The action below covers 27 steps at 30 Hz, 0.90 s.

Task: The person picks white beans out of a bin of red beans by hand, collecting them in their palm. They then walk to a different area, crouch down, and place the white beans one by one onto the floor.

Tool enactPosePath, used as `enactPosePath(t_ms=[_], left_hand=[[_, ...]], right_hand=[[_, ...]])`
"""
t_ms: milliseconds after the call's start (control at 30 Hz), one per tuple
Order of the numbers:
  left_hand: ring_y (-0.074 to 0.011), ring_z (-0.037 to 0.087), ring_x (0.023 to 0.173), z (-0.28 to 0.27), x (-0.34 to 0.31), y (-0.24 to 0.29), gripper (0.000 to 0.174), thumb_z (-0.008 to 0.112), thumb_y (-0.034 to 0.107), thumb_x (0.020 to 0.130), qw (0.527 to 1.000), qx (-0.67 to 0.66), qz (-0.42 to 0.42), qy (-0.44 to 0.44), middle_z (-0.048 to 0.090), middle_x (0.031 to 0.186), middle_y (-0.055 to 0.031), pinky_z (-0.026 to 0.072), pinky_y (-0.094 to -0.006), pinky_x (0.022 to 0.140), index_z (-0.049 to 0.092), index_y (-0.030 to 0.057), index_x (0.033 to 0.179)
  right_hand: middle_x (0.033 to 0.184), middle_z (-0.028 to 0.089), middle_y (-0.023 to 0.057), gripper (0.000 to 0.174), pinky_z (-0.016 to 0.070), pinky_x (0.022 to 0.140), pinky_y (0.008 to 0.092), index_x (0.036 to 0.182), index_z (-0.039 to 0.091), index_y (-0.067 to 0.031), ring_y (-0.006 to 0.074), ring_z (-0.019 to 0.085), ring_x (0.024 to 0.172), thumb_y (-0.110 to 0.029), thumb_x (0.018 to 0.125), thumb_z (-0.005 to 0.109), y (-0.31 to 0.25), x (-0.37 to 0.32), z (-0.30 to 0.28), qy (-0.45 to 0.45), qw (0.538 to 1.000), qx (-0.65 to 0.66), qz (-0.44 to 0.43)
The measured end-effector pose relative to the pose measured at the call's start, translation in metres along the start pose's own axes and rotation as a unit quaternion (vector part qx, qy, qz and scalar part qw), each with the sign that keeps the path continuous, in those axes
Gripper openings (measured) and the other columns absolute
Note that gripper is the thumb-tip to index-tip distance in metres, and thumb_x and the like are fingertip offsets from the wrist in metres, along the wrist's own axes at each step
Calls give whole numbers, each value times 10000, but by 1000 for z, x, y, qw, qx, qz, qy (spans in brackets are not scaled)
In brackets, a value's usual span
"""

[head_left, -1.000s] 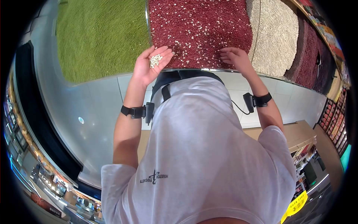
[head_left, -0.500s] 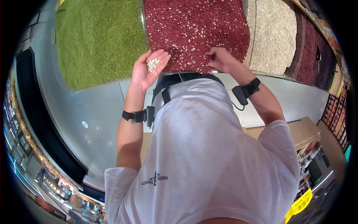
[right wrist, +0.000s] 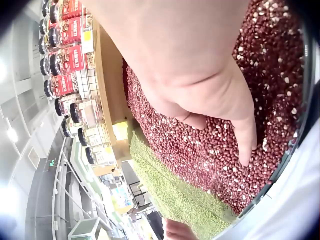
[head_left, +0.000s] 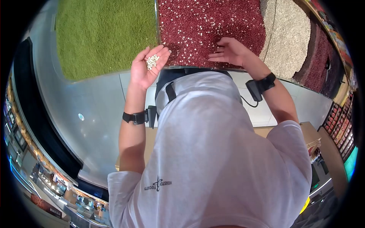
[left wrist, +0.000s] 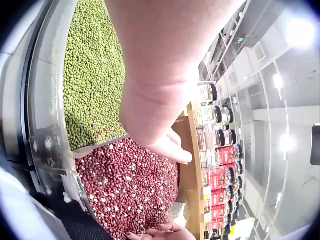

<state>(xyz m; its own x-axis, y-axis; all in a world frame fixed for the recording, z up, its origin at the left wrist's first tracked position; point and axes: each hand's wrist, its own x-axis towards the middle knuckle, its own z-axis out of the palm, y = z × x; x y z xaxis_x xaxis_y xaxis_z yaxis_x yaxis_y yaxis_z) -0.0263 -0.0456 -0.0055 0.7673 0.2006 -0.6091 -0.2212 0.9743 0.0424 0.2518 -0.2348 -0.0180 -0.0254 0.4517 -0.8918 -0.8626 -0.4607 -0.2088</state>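
My left hand [head_left: 147, 64] is turned palm up above the front edge of the bins, fingers extended, with a small heap of pale beans [head_left: 152, 61] lying on the palm. My right hand [head_left: 232, 53] hangs low over the red beans [head_left: 190, 36], which have pale ones scattered among them. Its fingers and thumb are spread apart with nothing visible between them. In the right wrist view one finger [right wrist: 244, 145] points down close to the red beans, and in the left wrist view the heap is hidden behind the left hand [left wrist: 160, 120].
Green beans [head_left: 102, 38] fill the bin to the left, behind a clear divider [head_left: 156, 22]. A bin of cream-coloured beans [head_left: 287, 41] lies to the right. Jars with red labels [left wrist: 218, 180] stand on a wooden shelf beyond. A metal counter side [head_left: 95, 110] curves round the left.
My right hand first moved left with its fingers drawn in toward the red beans, then opened out and lifted slightly. The left hand keeps its palm-up pose with the pale beans.
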Motion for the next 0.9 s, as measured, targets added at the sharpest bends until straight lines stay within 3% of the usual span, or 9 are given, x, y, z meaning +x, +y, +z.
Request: enactPosePath(t_ms=[200, 333, 467, 533, 567, 733, 767, 800, 900], left_hand=[[-400, 589, 1105, -7, -28, 3, 392, 420, 193, 992, 999, 0, 33, 17, 589, 1170, -283, 532, -440, 956, 495, -132, 1197], [-417, 562, 1136, -33, -30, -4, 440, 433, 206, 985, 998, -9, 54, 38, 534, 1235, -312, 511, -450, 985, 446, -152, 1239], [-399, 569, 1135, -50, -65, 8, 425, 431, 202, 989, 999, 1, 35, 17, 557, 1210, -297, 521, -437, 973, 455, -141, 1239], [-398, 574, 1129, -62, -81, 13, 422, 431, 201, 989, 999, 23, 35, 17, 562, 1204, -295, 525, -434, 968, 459, -140, 1235], [-397, 579, 1123, -55, -33, -21, 419, 430, 201, 990, 998, 39, 36, 31, 567, 1197, -293, 528, -432, 964, 463, -139, 1232], [-354, 603, 1103, -98, -79, -26, 333, 450, 162, 985, 999, 45, -14, -23, 612, 1150, -256, 532, -405, 967, 548, -108, 1152], [-352, 615, 1070, -109, -98, -21, 338, 464, 179, 979, 999, 39, -17, -10, 621, 1113, -253, 544, -401, 941, 554, -110, 1128], [-349, 627, 1036, -63, -31, -51, 345, 477, 196, 974, 999, 32, -20, 11, 631, 1076, -249, 556, -397, 915, 560, -113, 1104], [-319, 663, 918, -95, -74, -68, 323, 508, 228, 963, 997, 55, 1, 54, 663, 966, -212, 592, -369, 810, 599, -77, 1014]], right_hand=[[1090, 501, 230, 217, 486, 963, 563, 1066, 454, 11, 482, 530, 1138, -126, 905, 502, 0, -17, -11, 20, 998, -50, -30], [1280, 513, 270, 496, 540, 919, 381, 1423, 307, 13, 338, 596, 1116, -177, 970, 371, 5, -25, -39, 39, 972, -199, -114], [1239, 545, 264, 399, 560, 894, 383, 1327, 438, 38, 334, 605, 1107, -114, 965, 367, 28, -46, -47, 58, 959, -176, -214], [1236, 554, 258, 395, 535, 934, 393, 1316, 433, 56, 330, 601, 1115, -107, 964, 360, 47, -54, -53, 65, 952, -154, -255], [1233, 559, 254, 395, 523, 952, 397, 1312, 432, 64, 329, 600, 1118, -106, 963, 358, 24, -46, -116, 65, 952, -136, -267], [1251, 554, 241, 404, 499, 981, 362, 1323, 416, 72, 304, 590, 1140, -161, 999, 356, 96, -68, -142, 113, 928, -110, -337], [1255, 551, 241, 405, 496, 984, 356, 1322, 419, 71, 300, 588, 1142, -172, 1003, 365, 118, -74, -134, 129, 924, -92, -348], [1259, 546, 239, 399, 492, 990, 362, 1317, 433, 62, 299, 583, 1146, -173, 997, 390, 53, -74, -194, 128, 926, -49, -351], [1262, 542, 239, 400, 483, 999, 369, 1322, 433, 50, 296, 577, 1153, -176, 992, 413, 108, -79, -197, 168, 927, -18, -334]])
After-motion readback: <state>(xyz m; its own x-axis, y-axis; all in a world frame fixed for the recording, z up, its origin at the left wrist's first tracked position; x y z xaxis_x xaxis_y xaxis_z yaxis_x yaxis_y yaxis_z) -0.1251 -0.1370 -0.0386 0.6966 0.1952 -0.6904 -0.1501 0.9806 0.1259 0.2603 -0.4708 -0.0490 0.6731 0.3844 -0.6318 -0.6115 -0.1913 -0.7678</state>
